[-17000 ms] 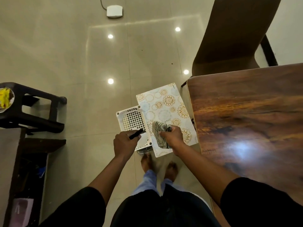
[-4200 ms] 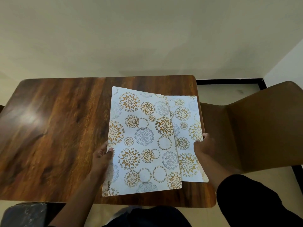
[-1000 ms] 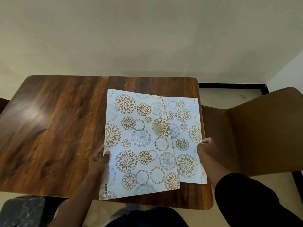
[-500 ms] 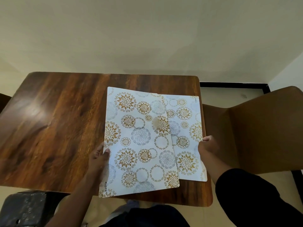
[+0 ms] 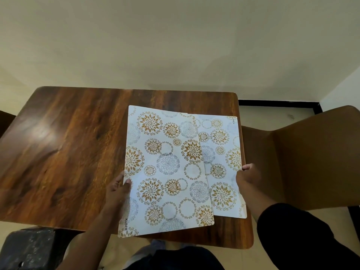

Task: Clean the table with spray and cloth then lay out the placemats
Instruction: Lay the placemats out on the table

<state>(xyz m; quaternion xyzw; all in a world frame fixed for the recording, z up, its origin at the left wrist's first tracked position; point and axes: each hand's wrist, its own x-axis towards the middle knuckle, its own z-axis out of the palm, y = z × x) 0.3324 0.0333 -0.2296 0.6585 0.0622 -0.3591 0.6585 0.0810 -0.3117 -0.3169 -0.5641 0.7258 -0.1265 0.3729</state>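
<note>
Black object: a dark, scuffed black block (image 5: 31,248) sits at the lower left below the desk edge; what it is cannot be made out.
Desk: a glossy dark brown wood-grain desk (image 5: 64,152) with rounded corners, a pale glare patch on its left part, stands against a plain cream wall (image 5: 175,39).
Left hand: the left hand (image 5: 116,190) grips the left edge of the upper placemat, thumb on top, the fingers hidden beneath.
Upper placemat: a white rectangular placemat with gold and grey floral circles (image 5: 165,172) overlaps the second one; its near corner juts past the desk edge.
Lower placemat: a matching white floral placemat (image 5: 222,166) lies on the desk's right part, its left portion covered.
Right hand: the right hand (image 5: 248,177) pinches the lower placemat's right edge.
Chair: a brown moulded chair (image 5: 303,156) stands just beside the desk, cut off at the right.
</note>
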